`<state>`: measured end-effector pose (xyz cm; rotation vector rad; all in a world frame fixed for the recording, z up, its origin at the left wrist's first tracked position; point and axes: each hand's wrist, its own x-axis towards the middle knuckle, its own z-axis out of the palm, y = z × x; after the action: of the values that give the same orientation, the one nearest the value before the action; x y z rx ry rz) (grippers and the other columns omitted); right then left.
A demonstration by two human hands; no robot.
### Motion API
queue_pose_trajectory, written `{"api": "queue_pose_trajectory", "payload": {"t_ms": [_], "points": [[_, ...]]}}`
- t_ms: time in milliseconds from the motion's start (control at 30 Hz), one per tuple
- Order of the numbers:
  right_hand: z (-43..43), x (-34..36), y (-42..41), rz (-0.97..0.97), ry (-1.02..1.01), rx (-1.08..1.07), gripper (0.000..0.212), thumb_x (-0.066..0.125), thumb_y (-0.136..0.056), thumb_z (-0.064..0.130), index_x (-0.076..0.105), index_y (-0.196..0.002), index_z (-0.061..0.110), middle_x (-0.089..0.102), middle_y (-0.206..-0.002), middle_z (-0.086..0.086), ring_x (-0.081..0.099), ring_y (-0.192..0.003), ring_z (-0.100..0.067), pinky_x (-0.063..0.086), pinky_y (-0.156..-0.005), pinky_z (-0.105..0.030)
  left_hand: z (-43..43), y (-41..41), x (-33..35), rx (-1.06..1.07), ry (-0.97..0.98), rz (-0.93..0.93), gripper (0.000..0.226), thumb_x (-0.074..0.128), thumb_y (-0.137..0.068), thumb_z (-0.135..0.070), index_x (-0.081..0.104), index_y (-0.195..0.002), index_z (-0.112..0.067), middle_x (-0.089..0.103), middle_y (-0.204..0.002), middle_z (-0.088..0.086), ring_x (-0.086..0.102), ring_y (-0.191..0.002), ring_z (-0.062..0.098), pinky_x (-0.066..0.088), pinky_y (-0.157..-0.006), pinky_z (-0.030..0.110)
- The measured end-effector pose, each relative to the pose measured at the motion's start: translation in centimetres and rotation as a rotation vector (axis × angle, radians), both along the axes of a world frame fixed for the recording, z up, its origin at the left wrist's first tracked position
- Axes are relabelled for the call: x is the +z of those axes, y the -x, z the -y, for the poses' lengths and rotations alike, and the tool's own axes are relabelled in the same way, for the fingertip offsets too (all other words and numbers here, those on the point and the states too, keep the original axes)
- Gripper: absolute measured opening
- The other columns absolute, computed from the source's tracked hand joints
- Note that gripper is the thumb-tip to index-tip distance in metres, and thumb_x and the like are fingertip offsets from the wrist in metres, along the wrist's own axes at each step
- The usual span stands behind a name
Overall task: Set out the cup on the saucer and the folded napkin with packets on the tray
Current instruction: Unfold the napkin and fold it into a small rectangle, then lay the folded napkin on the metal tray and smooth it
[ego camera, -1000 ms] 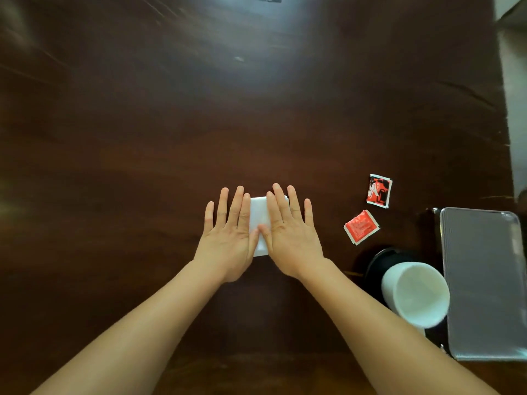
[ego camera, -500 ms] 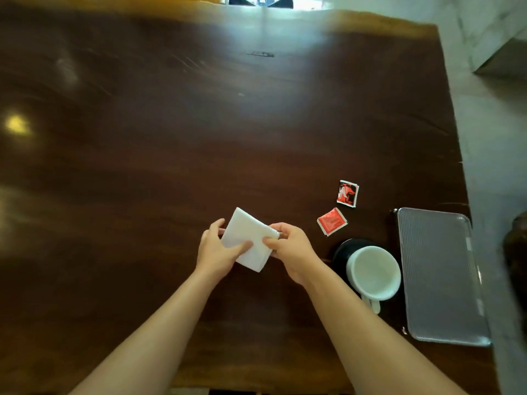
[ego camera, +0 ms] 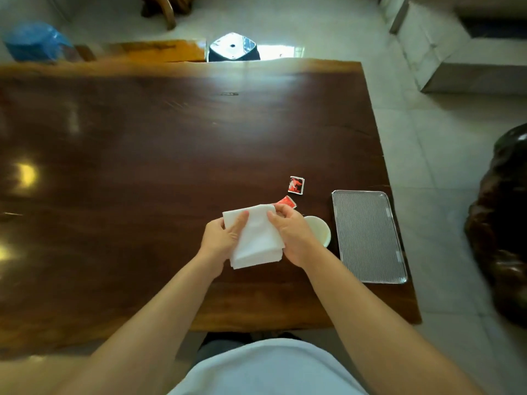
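A white folded napkin is lifted above the dark wooden table, held between both hands. My left hand grips its left edge and my right hand pinches its upper right corner. To the right, a white cup is partly hidden behind my right hand; its dark saucer is hidden. Two red packets lie beyond the hands: one just past my right fingers, another farther back. A ribbed metal tray lies flat at the table's right edge.
The table's right edge runs just past the tray, with tiled floor beyond. A dark rounded object stands on the floor at the right. A stool and a blue bag are behind the far edge.
The hands were pressing the napkin flat on the table, then picked it up; it now hangs larger between them. The view has pulled back and risen.
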<state>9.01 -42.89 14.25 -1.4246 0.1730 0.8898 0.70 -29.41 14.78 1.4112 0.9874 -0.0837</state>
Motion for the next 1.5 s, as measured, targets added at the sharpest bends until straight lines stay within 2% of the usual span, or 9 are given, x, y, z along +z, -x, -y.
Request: {"api": "queue_pose_trajectory", "payload": {"t_ms": [133,300,500,700,933,1033,1300,1400,1500], "points": [[1.3,1.5,1.6,0.18,0.139,-0.004,0.004,0.047,-0.099,0.035,0.05,-0.101,0.037,0.057,-0.103,0.0,0.059,-0.089,-0.018,0.053,-0.069,-0.034,2.2,0.1,1.8,0.021,-0.123,0.078,0.036,0.06,-0.094,-0.054,0.066,-0.091,-0.019,0.073,-0.099,0.009,0.073,-0.091,0.029,0.061,-0.083,0.054],[1.5,1.9,3.3,0.189,0.199,-0.045,0.023,0.067,-0.091,0.036,0.056,-0.108,0.025,0.068,-0.106,-0.004,0.07,-0.094,-0.025,0.061,-0.081,-0.045,3.4,-0.2,2.8,-0.153,-0.33,0.06,0.04,0.037,-0.103,-0.054,0.052,-0.103,-0.017,0.062,-0.096,0.002,0.064,-0.088,0.024,0.054,-0.073,0.042],[1.1,3.5,3.8,0.181,0.195,-0.134,0.032,0.067,-0.093,0.029,0.05,-0.119,0.02,0.065,-0.111,-0.007,0.069,-0.096,-0.026,0.061,-0.081,-0.05,2.4,0.9,3.6,-0.261,-0.324,0.099,0.036,0.053,-0.098,-0.052,0.046,-0.112,-0.019,0.059,-0.1,0.001,0.067,-0.08,0.019,0.052,-0.038,0.028],[-0.3,5.3,5.6,0.361,0.409,-0.209,0.046,0.062,-0.091,0.051,0.043,-0.115,0.017,0.059,-0.101,-0.007,0.069,-0.079,-0.032,0.049,-0.034,-0.029,2.4,1.2,3.8,-0.141,-0.265,0.279,0.029,0.06,-0.095,-0.051,0.055,-0.095,-0.022,0.069,-0.089,0.003,0.073,-0.062,0.014,0.05,-0.036,0.028],[0.6,5.9,7.0,0.602,0.468,-0.244,0.033,0.068,-0.092,0.038,0.045,-0.103,0.017,0.055,-0.09,0.003,0.065,-0.067,-0.011,0.046,-0.03,-0.022,2.1,0.7,2.8,-0.265,-0.338,0.135,0.046,0.042,-0.1,-0.058,0.061,-0.1,-0.017,0.069,-0.088,0.003,0.07,-0.069,0.019,0.046,-0.037,0.025],[1.1,6.2,6.8,0.544,0.48,-0.303,0.031,0.067,-0.092,0.04,0.047,-0.102,0.018,0.057,-0.09,0.004,0.066,-0.064,-0.012,0.048,-0.031,-0.026,2.6,0.0,3.2,-0.283,-0.371,0.182,0.045,0.041,-0.102,-0.054,0.059,-0.093,-0.014,0.066,-0.086,0.002,0.066,-0.069,0.017,0.043,-0.039,0.019],[3.1,8.0,4.1,0.027,-0.065,-0.562,0.037,0.065,-0.093,0.039,0.058,-0.104,0.005,0.064,-0.08,-0.012,0.059,-0.044,-0.015,0.032,-0.03,-0.016,6.6,-2.8,6.1,-0.027,0.556,0.207,0.045,0.044,-0.106,-0.042,0.061,-0.106,0.0,0.062,-0.06,0.008,0.046,-0.029,0.012,0.027,-0.026,0.016],[5.5,8.2,2.6,-0.031,-0.098,-0.496,0.04,0.066,-0.092,0.041,0.058,-0.101,0.003,0.065,-0.079,-0.013,0.056,-0.037,-0.013,0.033,-0.029,-0.016,8.7,-4.3,6.2,-0.016,0.46,0.215,0.045,0.045,-0.105,-0.045,0.063,-0.099,-0.003,0.062,-0.057,0.006,0.049,-0.031,0.013,0.03,-0.027,0.018],[9.7,7.4,-0.1,-0.008,0.005,-0.374,0.029,0.072,-0.088,0.039,0.065,-0.094,0.012,0.075,-0.092,-0.012,0.073,-0.071,-0.028,0.056,-0.052,-0.035,11.3,-7.4,5.3,-0.18,-0.03,0.209,0.046,0.052,-0.098,-0.054,0.068,-0.086,-0.013,0.071,-0.077,0.008,0.07,-0.063,0.024,0.054,-0.049,0.034]]}}
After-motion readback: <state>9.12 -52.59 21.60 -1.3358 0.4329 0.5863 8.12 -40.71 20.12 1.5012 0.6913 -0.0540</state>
